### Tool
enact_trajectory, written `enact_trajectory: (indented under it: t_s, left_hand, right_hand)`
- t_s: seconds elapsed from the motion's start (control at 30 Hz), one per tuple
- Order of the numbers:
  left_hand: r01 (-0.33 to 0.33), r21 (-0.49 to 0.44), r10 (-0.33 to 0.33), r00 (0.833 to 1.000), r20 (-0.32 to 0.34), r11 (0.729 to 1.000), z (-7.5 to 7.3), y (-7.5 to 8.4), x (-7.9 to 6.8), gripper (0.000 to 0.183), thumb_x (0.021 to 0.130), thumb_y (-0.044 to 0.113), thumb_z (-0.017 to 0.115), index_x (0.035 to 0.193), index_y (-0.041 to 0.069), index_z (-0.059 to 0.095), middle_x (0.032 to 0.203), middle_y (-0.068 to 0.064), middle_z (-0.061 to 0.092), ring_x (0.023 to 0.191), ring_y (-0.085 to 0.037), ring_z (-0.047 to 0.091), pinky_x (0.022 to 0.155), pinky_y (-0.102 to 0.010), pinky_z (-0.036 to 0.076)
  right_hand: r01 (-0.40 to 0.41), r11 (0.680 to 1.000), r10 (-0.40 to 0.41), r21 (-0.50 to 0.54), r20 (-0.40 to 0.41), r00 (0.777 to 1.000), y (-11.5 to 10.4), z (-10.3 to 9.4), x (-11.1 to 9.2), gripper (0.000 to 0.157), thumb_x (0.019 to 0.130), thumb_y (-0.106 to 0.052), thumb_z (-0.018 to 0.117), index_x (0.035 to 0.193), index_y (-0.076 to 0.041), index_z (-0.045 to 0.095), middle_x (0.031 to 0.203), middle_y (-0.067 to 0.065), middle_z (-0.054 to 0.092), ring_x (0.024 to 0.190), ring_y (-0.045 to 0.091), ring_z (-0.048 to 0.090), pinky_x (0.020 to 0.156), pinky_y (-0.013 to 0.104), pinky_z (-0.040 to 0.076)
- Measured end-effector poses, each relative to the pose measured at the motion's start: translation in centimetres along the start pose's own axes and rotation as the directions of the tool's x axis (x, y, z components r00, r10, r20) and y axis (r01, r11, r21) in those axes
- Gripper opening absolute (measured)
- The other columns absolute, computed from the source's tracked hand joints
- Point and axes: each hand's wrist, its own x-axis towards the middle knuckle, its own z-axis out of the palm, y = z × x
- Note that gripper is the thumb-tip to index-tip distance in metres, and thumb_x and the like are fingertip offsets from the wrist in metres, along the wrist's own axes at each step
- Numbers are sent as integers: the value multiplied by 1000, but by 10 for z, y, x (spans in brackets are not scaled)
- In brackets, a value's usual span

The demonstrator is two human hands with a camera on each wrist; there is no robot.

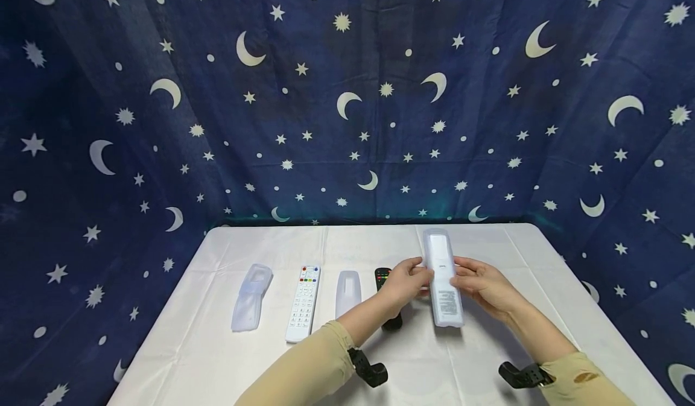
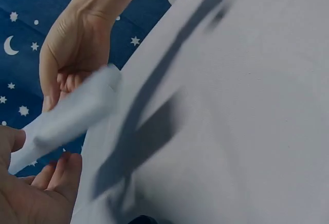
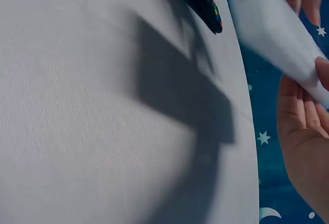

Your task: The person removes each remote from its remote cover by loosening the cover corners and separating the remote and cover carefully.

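A white remote control in a translucent sleeve [image 1: 444, 282] is held above the table, its printed back facing the head camera. My left hand [image 1: 406, 282] pinches its left edge, with the thumb on the near face. On the opposite edge my right hand [image 1: 483, 284] grips it between thumb and fingers. Both wrist views show the sleeved remote [image 2: 72, 113] slightly blurred, between the two hands. Beneath my left wrist lies a black remote [image 1: 382, 275], its middle hidden by that hand. A flat translucent sleeve [image 1: 348, 291] sits left of it, partly covered by my forearm.
Farther left on the white-covered table [image 1: 206, 345] lie a white remote [image 1: 303, 303], buttons up, and a folded, translucent sleeve [image 1: 251, 297]. A dark blue curtain [image 1: 326, 122] with moons and stars hangs behind the table's back edge.
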Motion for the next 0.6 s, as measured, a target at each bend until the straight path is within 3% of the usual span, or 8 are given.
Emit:
enact_trajectory:
  t_s: [0.23, 0.43, 0.6]
  left_hand:
    - [-63, 76, 65, 997, -33, 995, -2, 0, 4, 35, 99, 12, 68, 131, 1, 63, 110, -3, 67, 96, -18, 68, 86, -44, 59]
    - [-103, 131, 109, 993, -40, 986, -3, 1, 6, 34, 99, 12, 69, 132, 6, 63, 112, 0, 65, 95, -15, 66, 88, -48, 58]
    - [-89, 157, 97, 995, -39, 983, -4, -1, 6, 34, 99, 14, 69, 132, 8, 63, 113, 0, 65, 96, -15, 66, 85, -44, 58]
  right_hand:
    - [126, 990, -125, -66, 27, 992, 7, 9, 7, 72, 91, 7, 67, 151, 16, 26, 130, 15, 59, 109, 11, 63, 91, 25, 53]
    - [175, 974, -179, -142, -12, 984, 7, 11, 12, 64, 88, 12, 67, 144, 15, 35, 121, 11, 62, 104, 14, 63, 87, 25, 55]
    - [193, 965, -196, -181, 0, 981, 10, 11, 15, 61, 88, 12, 67, 141, 15, 36, 118, 10, 63, 102, 12, 63, 87, 25, 54]
